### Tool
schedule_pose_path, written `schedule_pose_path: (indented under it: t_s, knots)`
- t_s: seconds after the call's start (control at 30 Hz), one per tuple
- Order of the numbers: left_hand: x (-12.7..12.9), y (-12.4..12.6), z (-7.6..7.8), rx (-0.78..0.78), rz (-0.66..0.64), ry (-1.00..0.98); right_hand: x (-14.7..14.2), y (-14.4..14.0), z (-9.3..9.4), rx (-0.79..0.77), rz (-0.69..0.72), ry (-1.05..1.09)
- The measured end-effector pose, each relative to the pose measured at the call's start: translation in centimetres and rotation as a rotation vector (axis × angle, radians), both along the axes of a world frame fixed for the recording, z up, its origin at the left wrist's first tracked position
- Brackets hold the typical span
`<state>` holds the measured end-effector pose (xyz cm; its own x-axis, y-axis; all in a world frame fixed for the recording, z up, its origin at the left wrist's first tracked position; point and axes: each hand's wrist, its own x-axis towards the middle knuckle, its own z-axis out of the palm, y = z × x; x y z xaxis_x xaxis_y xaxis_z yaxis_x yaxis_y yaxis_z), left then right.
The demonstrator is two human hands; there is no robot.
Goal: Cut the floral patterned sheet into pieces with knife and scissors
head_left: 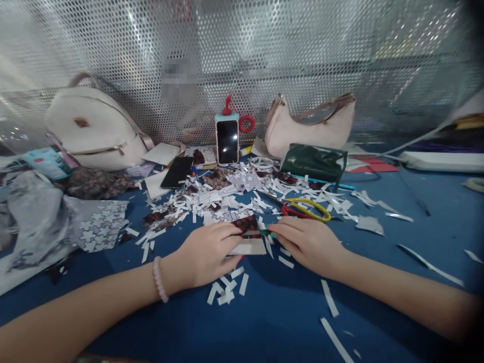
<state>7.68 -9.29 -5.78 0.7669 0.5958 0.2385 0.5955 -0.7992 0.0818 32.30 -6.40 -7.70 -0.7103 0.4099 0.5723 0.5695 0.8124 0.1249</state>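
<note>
My left hand [207, 252], with a pink bead bracelet [159, 280] at the wrist, is closed on a small piece of dark red-patterned fabric [245, 223]. A white strip [248, 247] lies under those fingers, and a bit of red shows by the thumb. Pinched in my right hand [308, 244] is a thin tool with a green part [266, 233]; its grey end reaches across the fabric beside my left fingertips. Its exact kind is hidden by the fingers. Just beyond my right hand lie scissors [306, 209] with yellow and red handles.
White paper scraps [227, 292] litter the blue table [181, 327]. Behind stand a phone [227, 141], a white backpack [94, 126], a pale handbag [313, 126] and a dark green pouch [313, 161]. Star-patterned fabric [98, 222] lies left, before a perforated metal wall [242, 55].
</note>
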Motion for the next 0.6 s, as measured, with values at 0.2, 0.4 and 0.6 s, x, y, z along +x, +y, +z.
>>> schedule_pose_path:
  t_s: [0.2,0.4,0.6]
  knots:
    - [0.43,-0.63,0.29,0.005,0.056,-0.015,-0.22,-0.06,-0.13,0.027,-0.008,-0.024]
    - [0.24,-0.62,0.11,-0.002,0.085,-0.038,-0.23,0.03,-0.47,0.041,-0.003,-0.052]
    - [0.25,-0.37,0.10,-0.009,0.100,0.006,-0.19,0.06,-0.45,0.043,-0.034,-0.042]
